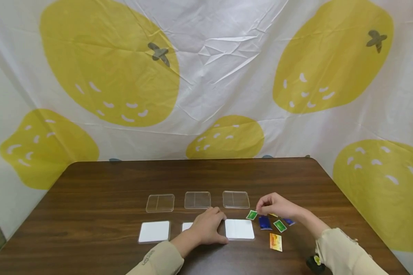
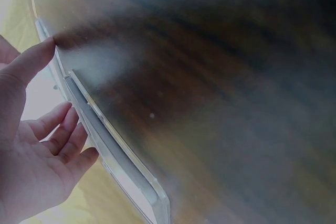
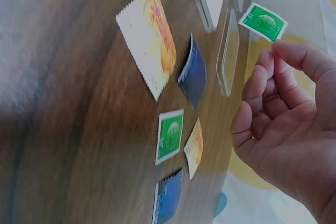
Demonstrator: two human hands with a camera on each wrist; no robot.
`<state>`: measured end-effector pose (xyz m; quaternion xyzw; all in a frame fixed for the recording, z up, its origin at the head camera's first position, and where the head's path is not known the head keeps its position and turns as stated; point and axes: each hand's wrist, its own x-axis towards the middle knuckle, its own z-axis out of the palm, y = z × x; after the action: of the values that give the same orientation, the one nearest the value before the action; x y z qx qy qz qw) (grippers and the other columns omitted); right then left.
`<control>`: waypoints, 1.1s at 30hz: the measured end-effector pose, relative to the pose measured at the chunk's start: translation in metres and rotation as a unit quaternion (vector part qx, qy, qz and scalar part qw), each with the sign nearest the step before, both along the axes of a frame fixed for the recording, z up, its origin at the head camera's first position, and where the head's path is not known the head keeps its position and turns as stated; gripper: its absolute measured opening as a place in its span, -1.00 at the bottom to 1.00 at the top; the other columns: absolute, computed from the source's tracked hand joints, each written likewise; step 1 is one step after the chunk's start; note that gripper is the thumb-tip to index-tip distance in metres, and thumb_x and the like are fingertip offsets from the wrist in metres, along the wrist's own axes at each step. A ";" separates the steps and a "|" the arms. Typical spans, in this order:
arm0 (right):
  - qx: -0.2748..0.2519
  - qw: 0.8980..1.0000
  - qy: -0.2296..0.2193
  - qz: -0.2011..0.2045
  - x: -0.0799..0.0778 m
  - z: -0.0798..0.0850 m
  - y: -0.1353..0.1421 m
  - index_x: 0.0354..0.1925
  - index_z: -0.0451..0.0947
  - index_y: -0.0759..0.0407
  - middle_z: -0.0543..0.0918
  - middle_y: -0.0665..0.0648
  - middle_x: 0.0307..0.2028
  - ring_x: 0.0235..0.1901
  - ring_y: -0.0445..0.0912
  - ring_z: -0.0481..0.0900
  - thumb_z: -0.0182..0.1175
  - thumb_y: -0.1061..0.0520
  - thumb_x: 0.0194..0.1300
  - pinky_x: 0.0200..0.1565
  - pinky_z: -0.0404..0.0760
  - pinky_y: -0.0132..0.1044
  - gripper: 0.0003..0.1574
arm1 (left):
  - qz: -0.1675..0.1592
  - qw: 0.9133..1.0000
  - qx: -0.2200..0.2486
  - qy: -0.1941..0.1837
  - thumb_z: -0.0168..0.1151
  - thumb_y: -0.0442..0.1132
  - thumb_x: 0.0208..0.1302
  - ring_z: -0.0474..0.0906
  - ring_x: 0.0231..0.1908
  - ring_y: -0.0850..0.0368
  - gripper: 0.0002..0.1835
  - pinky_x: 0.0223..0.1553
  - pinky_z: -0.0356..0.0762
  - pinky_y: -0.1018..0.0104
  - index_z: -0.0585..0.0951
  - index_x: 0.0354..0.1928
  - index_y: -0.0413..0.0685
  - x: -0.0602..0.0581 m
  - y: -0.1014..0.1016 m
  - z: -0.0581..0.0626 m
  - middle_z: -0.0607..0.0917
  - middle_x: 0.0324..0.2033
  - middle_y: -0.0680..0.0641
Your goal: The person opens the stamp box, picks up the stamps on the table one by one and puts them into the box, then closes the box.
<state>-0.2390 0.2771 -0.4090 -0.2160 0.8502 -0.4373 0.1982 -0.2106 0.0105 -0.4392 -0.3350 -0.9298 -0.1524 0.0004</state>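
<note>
My right hand (image 1: 275,205) pinches a green stamp (image 3: 263,22) between thumb and forefinger, above the table. On the right, a white-filled clear case (image 1: 239,229) lies flat, and my left hand (image 1: 207,226) spans its left side, thumb at the near corner and fingers toward the far one. The left forearm and hand partly cover the middle case (image 1: 187,226). Below the right hand lie another green stamp (image 3: 170,136), blue stamps (image 3: 194,74) and orange stamps (image 3: 149,40).
Three transparent lids (image 1: 197,200) lie in a row behind the cases. A third white-filled case (image 1: 154,232) sits at the left. Near the right sleeve is a small dark object (image 1: 314,264) with a yellow mark. A lemon-print cloth (image 1: 223,88) hangs behind the brown table (image 1: 99,191).
</note>
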 end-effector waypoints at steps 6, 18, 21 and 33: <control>-0.004 0.999 -0.039 0.037 0.008 0.000 -0.010 -0.39 0.55 0.41 0.52 0.08 -0.53 -0.54 -0.22 0.39 0.10 0.27 0.15 -0.47 0.43 -0.38 -0.83 | 0.000 1.000 0.001 0.002 0.43 0.12 -0.25 0.39 -0.22 0.20 -0.43 -0.28 0.44 0.40 0.55 -0.19 -0.03 0.000 0.000 0.000 0.49 -0.29 0.09; 0.032 0.999 -0.038 0.008 0.007 -0.005 -0.024 -0.45 0.58 0.38 0.53 0.00 -0.56 -0.59 -0.22 0.39 0.16 0.26 0.07 -0.51 0.41 -0.40 -0.85 | 0.001 1.000 0.004 0.007 0.43 0.12 -0.25 0.39 -0.22 0.20 -0.44 -0.27 0.45 0.40 0.55 -0.20 -0.02 0.000 0.000 -0.002 0.49 -0.29 0.10; 0.030 0.999 -0.027 0.002 0.008 -0.008 -0.027 -0.46 0.57 0.40 0.53 0.00 -0.58 -0.61 -0.22 0.37 0.17 0.28 0.05 -0.52 0.39 -0.42 -0.86 | 0.002 1.000 0.006 0.007 0.44 0.13 -0.26 0.40 -0.22 0.20 -0.44 -0.26 0.45 0.40 0.55 -0.21 -0.02 0.000 -0.001 -0.002 0.49 -0.29 0.11; 0.037 0.999 0.010 -0.002 0.009 -0.013 -0.031 -0.51 0.57 0.38 0.49 -0.03 -0.63 -0.63 -0.25 0.35 0.21 0.28 0.05 -0.56 0.34 -0.46 -0.87 | -0.026 0.999 0.041 0.026 0.42 0.13 -0.21 0.40 -0.24 0.17 -0.44 -0.24 0.44 0.35 0.54 -0.21 -0.07 -0.004 -0.005 -0.009 0.49 -0.30 0.07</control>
<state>-0.2295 0.2463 -0.4221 -0.2112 0.8680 -0.4040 0.1969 -0.2148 0.0060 -0.4483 -0.3622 -0.9136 -0.1816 0.0343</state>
